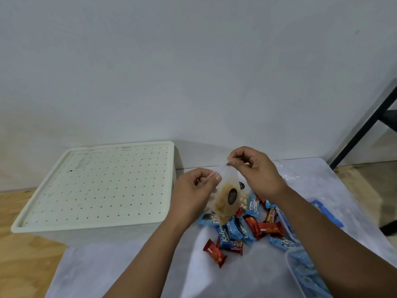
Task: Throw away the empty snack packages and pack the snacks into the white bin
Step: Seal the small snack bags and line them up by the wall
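Note:
Both hands hold a clear snack bag (227,197) above the table; it has brown contents and a dark round label. My left hand (193,194) pinches its upper left edge, and my right hand (256,171) pinches the top right corner. Below the bag lies a pile of small wrapped snacks (247,229) in blue and red wrappers, with one red snack (214,252) lying apart at the front. The white bin (101,190) stands to the left with a perforated lid on it.
A grey-white sheet (129,272) covers the table. Clear plastic containers with blue contents (305,274) sit at the right front. A crumpled clear wrapper (287,177) lies behind the pile. A black frame (369,123) leans at the far right. Wooden floor (25,254) shows at left.

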